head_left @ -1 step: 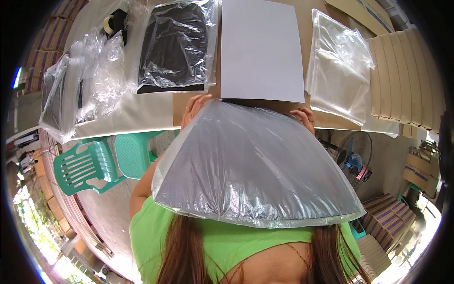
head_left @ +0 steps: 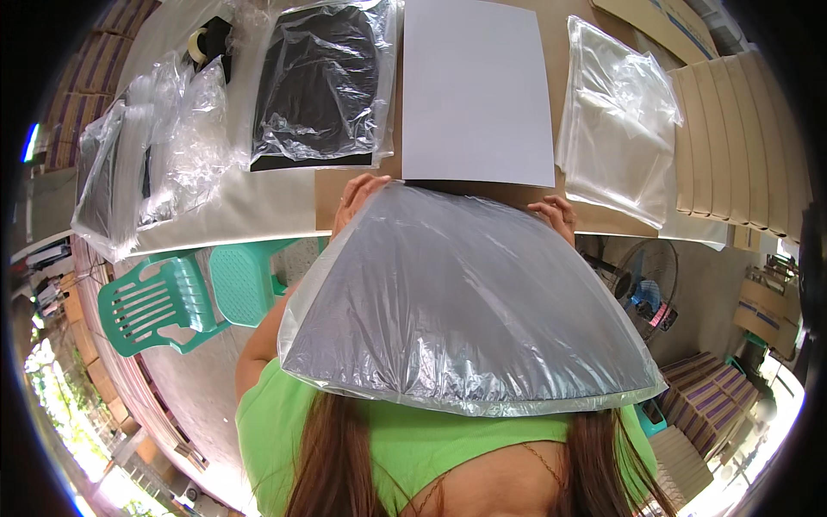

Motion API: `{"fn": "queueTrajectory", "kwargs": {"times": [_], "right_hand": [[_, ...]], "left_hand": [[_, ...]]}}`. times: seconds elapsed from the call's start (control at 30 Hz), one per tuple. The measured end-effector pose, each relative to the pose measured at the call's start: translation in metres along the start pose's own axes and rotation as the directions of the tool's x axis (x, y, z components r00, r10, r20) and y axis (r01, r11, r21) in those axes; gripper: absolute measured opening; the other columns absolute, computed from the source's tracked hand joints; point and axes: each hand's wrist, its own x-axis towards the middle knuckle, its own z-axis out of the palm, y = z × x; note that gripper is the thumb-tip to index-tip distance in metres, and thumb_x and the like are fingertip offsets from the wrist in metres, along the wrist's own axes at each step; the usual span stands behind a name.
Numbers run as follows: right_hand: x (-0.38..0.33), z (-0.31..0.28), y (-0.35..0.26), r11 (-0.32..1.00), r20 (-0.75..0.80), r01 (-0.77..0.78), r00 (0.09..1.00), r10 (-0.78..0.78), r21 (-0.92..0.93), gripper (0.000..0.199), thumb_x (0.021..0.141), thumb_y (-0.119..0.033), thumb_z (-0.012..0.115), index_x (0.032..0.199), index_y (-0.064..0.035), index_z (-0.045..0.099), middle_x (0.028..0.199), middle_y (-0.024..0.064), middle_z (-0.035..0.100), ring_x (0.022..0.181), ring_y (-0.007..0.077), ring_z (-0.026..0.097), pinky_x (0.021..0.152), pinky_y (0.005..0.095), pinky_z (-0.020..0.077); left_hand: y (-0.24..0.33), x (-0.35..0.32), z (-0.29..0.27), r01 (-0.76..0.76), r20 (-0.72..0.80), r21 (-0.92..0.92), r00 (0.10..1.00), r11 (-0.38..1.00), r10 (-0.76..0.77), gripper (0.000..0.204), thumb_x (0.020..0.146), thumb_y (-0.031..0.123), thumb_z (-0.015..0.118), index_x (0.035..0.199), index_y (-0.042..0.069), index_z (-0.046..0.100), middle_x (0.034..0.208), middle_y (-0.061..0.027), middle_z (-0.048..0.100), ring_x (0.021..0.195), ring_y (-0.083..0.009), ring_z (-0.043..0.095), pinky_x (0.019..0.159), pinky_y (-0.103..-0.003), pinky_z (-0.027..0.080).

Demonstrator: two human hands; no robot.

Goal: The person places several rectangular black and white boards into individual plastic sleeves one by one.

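A wide clear plastic bag (head_left: 469,302) with a flat greyish sheet inside slopes from the table edge down toward my chest. At its far left corner, my left hand (head_left: 357,200) has its fingers bent over the edge. My right hand (head_left: 553,213) is at the far right corner with curled fingers; the bag hides its palm and thumb. Just beyond the bag's far edge, a stack of white sheets (head_left: 478,95) lies on brown cardboard (head_left: 607,213), with a dark edge showing beneath the white.
Black sheets in clear plastic (head_left: 320,86) lie left of the white stack. Farther left are crumpled plastic bags (head_left: 185,129) and a tape roll (head_left: 198,45). Flat clear bags (head_left: 616,121) and a beige ribbed stack (head_left: 736,142) are right. Below stand a green chair (head_left: 159,302) and a fan (head_left: 646,289).
The fingers of both hands have shifted slightly at the bag's far corners. The bag and the things on the table look the same.
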Motion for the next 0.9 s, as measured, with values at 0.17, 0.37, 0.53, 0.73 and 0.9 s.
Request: {"fn": "queueTrajectory", "kwargs": {"times": [0.17, 0.37, 0.53, 0.73, 0.9], "right_hand": [[0.017, -0.009, -0.012, 0.942, 0.16, -0.137, 0.983, 0.091, 0.305, 0.023, 0.076, -0.007, 0.061, 0.099, -0.0044, 0.061, 0.087, 0.0119, 0.058, 0.079, 0.0214, 0.055, 0.072, 0.0296, 0.0438], [0.064, -0.011, -0.048, 0.983, 0.01, -0.123, 0.992, 0.122, 0.137, 0.018, 0.087, -0.014, 0.056, 0.097, 0.0003, 0.056, 0.063, 0.0126, 0.053, 0.058, 0.021, 0.055, 0.058, 0.0297, 0.0442], [0.099, -0.006, -0.08, 0.915, 0.032, -0.256, 0.965, 0.259, 0.312, 0.014, 0.086, -0.008, 0.055, 0.099, -0.0034, 0.058, 0.071, 0.0086, 0.057, 0.062, 0.0158, 0.056, 0.058, 0.0271, 0.0441], [0.104, -0.021, -0.047, 0.959, 0.008, -0.181, 0.983, 0.184, 0.219, 0.013, 0.087, -0.005, 0.052, 0.098, -0.0021, 0.058, 0.083, 0.0099, 0.06, 0.071, 0.0142, 0.058, 0.064, 0.0265, 0.0462], [0.099, -0.043, -0.011, 0.984, -0.025, -0.178, 0.984, 0.178, -0.008, 0.012, 0.085, -0.002, 0.053, 0.095, -0.0017, 0.06, 0.088, 0.0117, 0.062, 0.075, 0.0207, 0.061, 0.067, 0.0308, 0.0473]], "left_hand": [[-0.007, 0.012, 0.004, 0.098, 0.089, -0.199, 0.993, 0.975, -0.081, 0.03, 0.071, 0.007, 0.058, 0.101, 0.006, 0.059, 0.101, -0.0083, 0.056, 0.096, -0.0235, 0.055, 0.086, -0.03, 0.043], [-0.001, 0.04, -0.019, 0.483, 0.138, -0.381, 0.873, 0.789, -0.467, 0.02, 0.088, 0.018, 0.053, 0.102, 0.004, 0.056, 0.093, -0.0017, 0.056, 0.085, -0.0123, 0.054, 0.079, -0.026, 0.044], [-0.036, 0.083, -0.041, 0.258, -0.106, -0.743, 0.866, 0.618, -0.489, 0.033, 0.09, 0.027, 0.054, 0.116, 0.008, 0.047, 0.099, 0.0005, 0.051, 0.093, -0.0087, 0.047, 0.086, -0.023, 0.038], [-0.148, 0.098, -0.122, 0.298, -0.158, -0.614, 0.86, 0.73, -0.484, 0.051, 0.09, 0.025, 0.053, 0.131, 0.001, 0.036, 0.12, -0.0082, 0.05, 0.111, -0.0147, 0.045, 0.098, -0.027, 0.032], [-0.194, 0.101, -0.151, 0.464, -0.016, -0.469, 0.846, 0.751, -0.532, 0.042, 0.09, 0.021, 0.051, 0.126, 0.001, 0.043, 0.114, -0.0083, 0.055, 0.104, -0.0147, 0.05, 0.09, -0.026, 0.038]]}}
